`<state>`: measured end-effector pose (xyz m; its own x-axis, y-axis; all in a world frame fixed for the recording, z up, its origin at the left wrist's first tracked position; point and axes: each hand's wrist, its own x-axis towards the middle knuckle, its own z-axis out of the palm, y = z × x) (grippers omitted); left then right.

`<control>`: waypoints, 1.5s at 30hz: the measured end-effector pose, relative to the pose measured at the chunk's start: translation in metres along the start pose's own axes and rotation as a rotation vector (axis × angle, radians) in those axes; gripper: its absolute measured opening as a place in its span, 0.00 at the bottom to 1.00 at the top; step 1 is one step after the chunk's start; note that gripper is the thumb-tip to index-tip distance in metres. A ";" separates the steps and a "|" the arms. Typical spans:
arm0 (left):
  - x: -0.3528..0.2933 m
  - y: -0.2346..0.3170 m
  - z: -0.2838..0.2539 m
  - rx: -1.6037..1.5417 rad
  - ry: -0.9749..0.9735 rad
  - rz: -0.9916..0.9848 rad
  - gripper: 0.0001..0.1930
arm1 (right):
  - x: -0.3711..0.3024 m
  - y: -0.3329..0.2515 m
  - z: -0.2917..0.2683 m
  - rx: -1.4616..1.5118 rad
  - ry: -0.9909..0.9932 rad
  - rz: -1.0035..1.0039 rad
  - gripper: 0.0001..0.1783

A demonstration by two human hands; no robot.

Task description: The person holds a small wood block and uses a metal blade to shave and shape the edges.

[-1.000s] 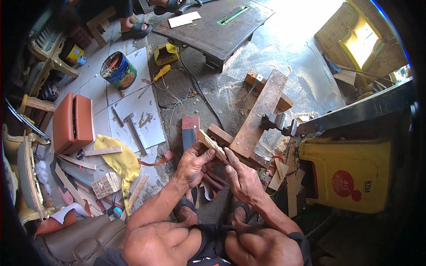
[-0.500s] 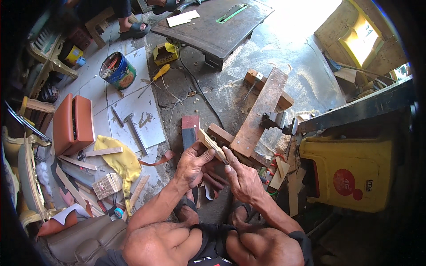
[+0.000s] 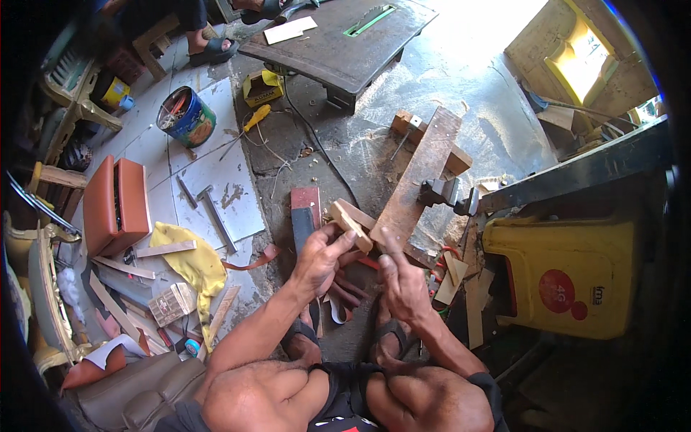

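Observation:
A small, pale piece of wood (image 3: 350, 226) is pinched between the thumb and fingers of my left hand (image 3: 317, 261), slanting over the near end of a low wooden workbench. My right hand (image 3: 407, 286) is apart from the piece, just to its right. Its index finger stretches forward, slightly smeared, beside the thumb, and its other fingers are curled and partly hidden. Nothing shows in that hand. Just beyond it lies the workbench's brown plank (image 3: 423, 169), with a dark metal clamp (image 3: 440, 193) on its right side.
A table saw (image 3: 342, 47) stands ahead, with another person's foot (image 3: 212, 49) near it. A hammer (image 3: 216, 218), yellow cloth (image 3: 188, 259) and wood offcuts lie left. A paint bucket (image 3: 188, 119) stands beyond them; a yellow plastic stool (image 3: 561, 277) is at right.
My right hand has come away from the wood piece and shifted right, its index finger now straighter. The piece stays in my left hand, turned slightly.

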<state>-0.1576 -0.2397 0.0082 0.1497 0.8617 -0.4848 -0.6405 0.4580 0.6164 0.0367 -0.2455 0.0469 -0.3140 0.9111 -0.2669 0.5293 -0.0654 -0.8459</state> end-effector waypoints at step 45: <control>0.097 -0.061 0.030 1.487 0.123 0.861 0.17 | 0.043 0.057 -0.015 -0.599 -0.009 0.141 0.08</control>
<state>-0.0812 -0.1781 -0.0579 0.0646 0.9606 0.2703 0.7036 -0.2359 0.6703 0.0656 -0.2044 -0.0061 -0.2145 0.9067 -0.3632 0.9161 0.0577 -0.3968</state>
